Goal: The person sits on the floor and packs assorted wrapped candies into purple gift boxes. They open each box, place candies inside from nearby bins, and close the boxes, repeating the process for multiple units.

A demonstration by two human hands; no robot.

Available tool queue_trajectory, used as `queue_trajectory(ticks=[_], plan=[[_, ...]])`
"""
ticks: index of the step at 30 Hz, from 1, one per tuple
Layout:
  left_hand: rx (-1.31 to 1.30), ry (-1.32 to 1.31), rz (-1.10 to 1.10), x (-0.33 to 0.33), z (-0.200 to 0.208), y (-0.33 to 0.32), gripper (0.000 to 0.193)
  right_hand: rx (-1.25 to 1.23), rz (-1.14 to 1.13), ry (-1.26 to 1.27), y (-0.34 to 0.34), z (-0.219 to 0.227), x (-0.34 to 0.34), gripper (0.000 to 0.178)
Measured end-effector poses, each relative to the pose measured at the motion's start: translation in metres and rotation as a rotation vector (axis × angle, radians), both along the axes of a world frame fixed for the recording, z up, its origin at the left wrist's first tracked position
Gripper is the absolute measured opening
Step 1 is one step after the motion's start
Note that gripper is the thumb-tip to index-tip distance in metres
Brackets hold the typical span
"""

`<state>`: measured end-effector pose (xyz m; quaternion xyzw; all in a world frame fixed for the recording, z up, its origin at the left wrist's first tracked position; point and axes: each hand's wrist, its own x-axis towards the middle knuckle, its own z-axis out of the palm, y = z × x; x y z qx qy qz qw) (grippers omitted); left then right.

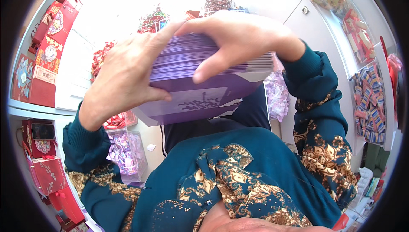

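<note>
A thick stack of flat purple printed card sheets [181,59], probably folded-flat boxes, is held up in front of my body above my lap. Its face toward me bears a pale panel with dark printing, and many thin layered edges show along the top. My left hand [123,76] grips the stack's left side, the thumb lying on the near face. From the right, my right hand [240,36] spans the top, its thumb pressed down over the layered edges. The far fingertips of both hands are partly hidden. Toward the right end, the edges look whitish.
Red gift boxes and bags [51,49] fill shelves at the left. Clear bins hold lilac wrapped pieces [128,151] and striped ribbon-like pieces [368,104]. Beyond my hands are bags of red and dark items [218,0]. A phone [43,131] rests on the left shelf.
</note>
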<state>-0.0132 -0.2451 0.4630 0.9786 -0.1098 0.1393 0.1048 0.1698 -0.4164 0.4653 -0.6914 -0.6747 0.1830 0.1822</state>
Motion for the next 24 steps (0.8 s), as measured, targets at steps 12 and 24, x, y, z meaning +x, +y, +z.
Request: queue_trajectory(ticks=[12, 24], plan=[[-0.585, 0.025, 0.378, -0.066, -0.053, 0.067, 0.101, 0.250, -0.699, 1.518, -0.100, -0.176, 0.026, 0.045], [-0.984, 0.153, 0.550, -0.097, -0.104, 0.101, 0.102, 0.073, -0.642, 1.746, -0.036, -0.244, -0.075, 0.068]])
